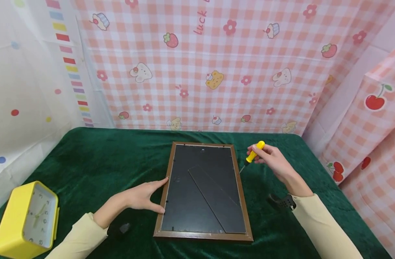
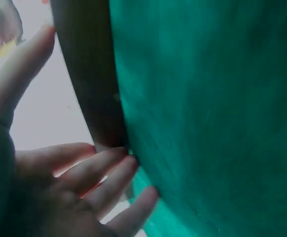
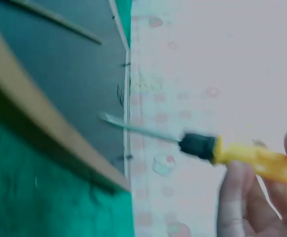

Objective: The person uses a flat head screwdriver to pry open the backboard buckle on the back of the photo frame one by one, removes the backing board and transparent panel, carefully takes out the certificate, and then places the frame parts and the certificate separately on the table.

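Note:
A picture frame [image 1: 203,236] with a brown rim lies face down on the green cloth. Its black backing board [image 1: 181,208] carries a slanted stand flap [image 1: 216,201]. My left hand [image 1: 143,196] rests at the frame's left edge, thumb and fingers spread; the left wrist view shows extended fingers [image 2: 101,170] along the frame's side. My right hand [image 1: 272,162] holds a screwdriver [image 1: 255,153] by its yellow handle, over the right side. The thin shaft [image 3: 143,131] points down toward the right rim, its tip close over the frame. Small dark tabs line the board's edges.
A yellow alarm clock [image 1: 17,219] stands at the table's left front. Green velvety cloth [image 1: 113,154] covers the table around the frame. Pink checked curtain [image 1: 197,100] hangs behind, with white dotted fabric [image 1: 32,90] at the left. A black strap [image 1: 283,202] sits at the right wrist.

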`<state>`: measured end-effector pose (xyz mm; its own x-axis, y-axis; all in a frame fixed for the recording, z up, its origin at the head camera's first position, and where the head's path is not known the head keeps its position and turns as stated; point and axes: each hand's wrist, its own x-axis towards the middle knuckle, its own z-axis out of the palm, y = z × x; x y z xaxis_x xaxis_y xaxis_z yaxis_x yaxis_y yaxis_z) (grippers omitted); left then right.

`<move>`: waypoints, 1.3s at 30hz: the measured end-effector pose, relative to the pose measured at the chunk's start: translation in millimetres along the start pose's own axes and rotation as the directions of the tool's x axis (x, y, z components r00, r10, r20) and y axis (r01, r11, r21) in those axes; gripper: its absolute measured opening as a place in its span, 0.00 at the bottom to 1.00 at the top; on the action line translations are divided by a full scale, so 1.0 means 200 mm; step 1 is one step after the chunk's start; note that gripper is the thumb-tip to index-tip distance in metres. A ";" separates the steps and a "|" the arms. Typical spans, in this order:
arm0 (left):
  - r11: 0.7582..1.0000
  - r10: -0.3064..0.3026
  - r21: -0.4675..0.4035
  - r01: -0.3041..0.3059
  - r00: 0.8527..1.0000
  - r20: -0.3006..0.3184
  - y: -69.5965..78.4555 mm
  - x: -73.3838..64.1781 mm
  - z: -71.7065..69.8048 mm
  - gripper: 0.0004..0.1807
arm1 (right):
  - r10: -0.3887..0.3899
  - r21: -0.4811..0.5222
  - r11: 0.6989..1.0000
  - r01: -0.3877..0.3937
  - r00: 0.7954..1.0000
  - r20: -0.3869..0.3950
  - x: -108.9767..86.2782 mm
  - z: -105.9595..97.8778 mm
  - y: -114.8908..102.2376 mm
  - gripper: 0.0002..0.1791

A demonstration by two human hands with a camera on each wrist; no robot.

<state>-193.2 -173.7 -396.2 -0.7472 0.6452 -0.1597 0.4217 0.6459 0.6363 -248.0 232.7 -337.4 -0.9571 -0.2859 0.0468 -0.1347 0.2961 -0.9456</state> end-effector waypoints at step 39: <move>0.999 -0.050 0.013 0.049 0.998 0.028 0.14 -0.17 0.13 0.59 | 0.234 0.521 0.837 -0.171 0.970 -0.059 0.35 0.76 0.08 0.21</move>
<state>-141.8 -166.6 -392.8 -0.7524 0.6236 -0.2124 0.3912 0.6824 0.6175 -278.7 77.9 -397.6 -0.9754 -0.1546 -0.1573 0.1841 -0.1779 -0.9667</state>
